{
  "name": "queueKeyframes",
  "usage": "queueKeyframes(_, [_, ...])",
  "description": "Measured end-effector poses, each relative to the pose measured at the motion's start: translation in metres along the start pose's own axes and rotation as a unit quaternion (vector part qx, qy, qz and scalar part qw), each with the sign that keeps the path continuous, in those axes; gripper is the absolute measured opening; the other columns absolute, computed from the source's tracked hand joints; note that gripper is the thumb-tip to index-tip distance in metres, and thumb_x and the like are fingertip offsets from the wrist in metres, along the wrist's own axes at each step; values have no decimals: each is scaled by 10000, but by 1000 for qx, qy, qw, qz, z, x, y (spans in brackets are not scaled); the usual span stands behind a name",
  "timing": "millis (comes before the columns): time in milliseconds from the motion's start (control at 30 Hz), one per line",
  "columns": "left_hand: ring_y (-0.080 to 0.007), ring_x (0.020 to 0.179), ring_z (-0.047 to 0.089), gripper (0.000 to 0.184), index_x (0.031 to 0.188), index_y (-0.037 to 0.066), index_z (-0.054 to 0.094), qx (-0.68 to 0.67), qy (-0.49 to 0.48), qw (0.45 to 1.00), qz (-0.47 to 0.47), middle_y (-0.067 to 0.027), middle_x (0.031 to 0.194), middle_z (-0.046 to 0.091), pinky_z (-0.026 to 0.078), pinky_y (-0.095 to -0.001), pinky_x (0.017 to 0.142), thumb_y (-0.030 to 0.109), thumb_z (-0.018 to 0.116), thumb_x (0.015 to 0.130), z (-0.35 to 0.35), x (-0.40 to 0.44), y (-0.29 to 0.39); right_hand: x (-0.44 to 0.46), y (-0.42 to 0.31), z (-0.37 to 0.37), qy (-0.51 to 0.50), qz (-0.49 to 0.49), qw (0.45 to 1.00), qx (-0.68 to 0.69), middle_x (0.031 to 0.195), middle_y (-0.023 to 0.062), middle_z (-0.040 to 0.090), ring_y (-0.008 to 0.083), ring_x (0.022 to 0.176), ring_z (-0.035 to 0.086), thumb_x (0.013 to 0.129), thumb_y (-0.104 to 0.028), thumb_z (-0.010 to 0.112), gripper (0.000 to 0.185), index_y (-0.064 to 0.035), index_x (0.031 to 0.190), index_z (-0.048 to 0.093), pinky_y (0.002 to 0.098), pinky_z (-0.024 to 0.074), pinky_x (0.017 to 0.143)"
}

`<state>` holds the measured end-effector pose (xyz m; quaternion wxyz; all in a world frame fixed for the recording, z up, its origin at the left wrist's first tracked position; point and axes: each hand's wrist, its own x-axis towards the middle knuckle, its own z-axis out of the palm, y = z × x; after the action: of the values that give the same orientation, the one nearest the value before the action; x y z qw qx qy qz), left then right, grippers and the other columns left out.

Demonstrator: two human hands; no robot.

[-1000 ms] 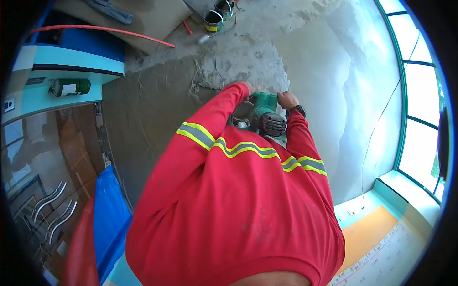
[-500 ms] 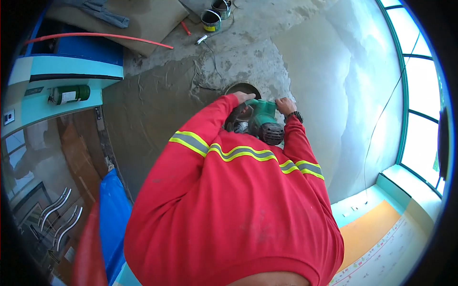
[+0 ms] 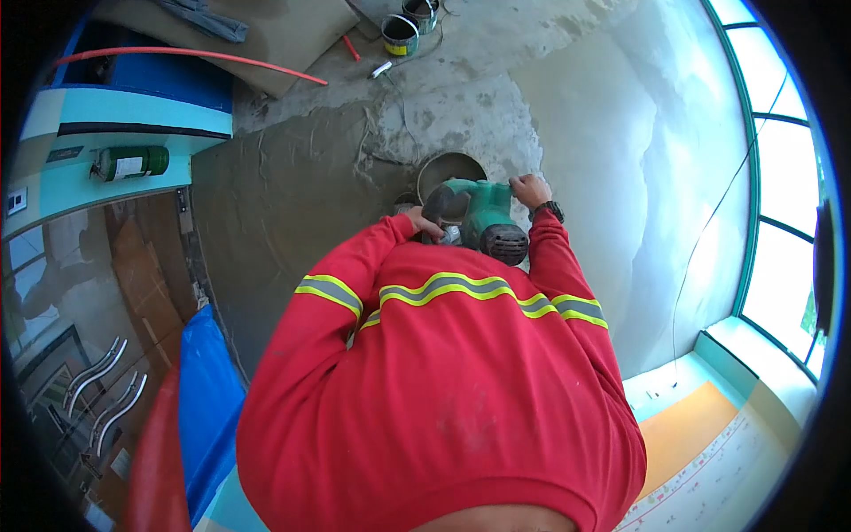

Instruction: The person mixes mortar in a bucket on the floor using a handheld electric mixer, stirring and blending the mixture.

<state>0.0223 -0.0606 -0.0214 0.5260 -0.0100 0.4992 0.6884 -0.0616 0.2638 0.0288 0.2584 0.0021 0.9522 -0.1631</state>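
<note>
A green power tool with a dark vented motor end (image 3: 489,217), which looks like a handheld mixer, is held upright in front of my chest. Behind it on the floor stands a round bucket (image 3: 452,164), partly covered by the tool; the tool's lower end is hidden. My right hand (image 3: 530,190), with a dark watch at the wrist, is closed round the grip on the right side. On the other side, my left hand (image 3: 423,223) is closed at the dark curved handle (image 3: 436,206). A second small round container (image 3: 405,200) shows just beyond my left hand.
Wet-looking smooth screed (image 3: 612,160) covers the floor to the right, rougher concrete (image 3: 479,106) ahead. Two pails (image 3: 401,35) and a white connector on a cord (image 3: 381,69) lie farther off. Left are a red pipe (image 3: 195,58), green cylinder (image 3: 133,163) and blue sheet (image 3: 208,381).
My left hand has moved from the top of the mixer back and down to its dark left handle, uncovering more of the bucket. My right hand keeps its grip.
</note>
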Motion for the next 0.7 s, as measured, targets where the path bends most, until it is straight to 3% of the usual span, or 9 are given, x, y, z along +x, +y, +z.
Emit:
queueKeyframes(133, [-199, 578, 636, 124, 701, 3, 648, 45, 67, 997, 0, -100, 651, 655, 503, -305, 593, 95, 714, 651, 9, -6, 16, -25, -7, -12, 16, 80, 989, 122, 780, 138, 616, 320, 701, 604, 838, -527, 444, 509, -56, 872, 632, 397, 459, 628])
queueKeyframes(233, [-187, 568, 635, 105, 661, 5, 651, 54, 84, 995, -1, -98, 640, 656, 502, -300, 582, 98, 699, 650, 12, -2, 24, -40, 17, -2, 88, 52, 984, 146, 865, 160, 621, 291, 764, 606, 830, -526, 486, 522, -38, 976, 601, 377, 462, 668])
queueKeyframes(333, [-195, 572, 636, 118, 674, -4, 648, 48, 88, 995, 4, -104, 642, 654, 504, -306, 582, 104, 691, 655, 12, 5, 24, -81, 17, 9, 211, 45, 953, 211, 1015, 189, 614, 365, 953, 579, 819, -491, 536, 559, -30, 1134, 532, 406, 433, 837])
queueKeyframes(433, [-219, 569, 636, 124, 685, -25, 640, 23, 97, 995, 15, -125, 637, 648, 510, -321, 577, 88, 680, 653, 13, 5, 31, -107, 37, 42, 235, 133, 920, 285, 1032, 169, 609, 323, 950, 592, 767, -383, 639, 582, -19, 1190, 470, 381, 444, 827])
queueKeyframes(467, [-230, 565, 636, 125, 686, -32, 636, -6, 105, 994, 9, -133, 635, 645, 513, -328, 575, 82, 675, 653, 15, 5, 41, -111, 38, 49, 249, 158, 892, 342, 946, 164, 627, 277, 882, 614, 697, -294, 693, 535, -7, 1118, 530, 365, 465, 762])
queueKeyframes(567, [-278, 540, 629, 130, 650, -52, 604, -44, 125, 991, 14, -174, 616, 624, 533, -367, 577, 68, 654, 652, 6, 23, 59, -104, 33, 24, 201, 207, 905, 311, 866, 147, 641, 247, 793, 625, 650, -261, 706, 465, 6, 1012, 588, 365, 472, 691])
queueKeyframes(600, [-285, 535, 626, 132, 639, -52, 595, -76, 125, 989, 18, -174, 608, 617, 537, -377, 578, 67, 651, 653, 3, 28, 58, -90, 46, 30, 197, 214, 870, 397, 793, 136, 646, 249, 726, 627, 617, -265, 728, 409, 4, 908, 628, 368, 469, 653])
queueKeyframes(700, [-289, 532, 617, 150, 604, -47, 551, -108, 147, 983, 6, -153, 574, 572, 545, -413, 581, 61, 637, 661, -1, 33, 69, -57, 55, 11, 156, 213, 909, 324, 784, 135, 649, 252, 711, 626, 600, -294, 732, 432, 0, 902, 639, 360, 469, 647])
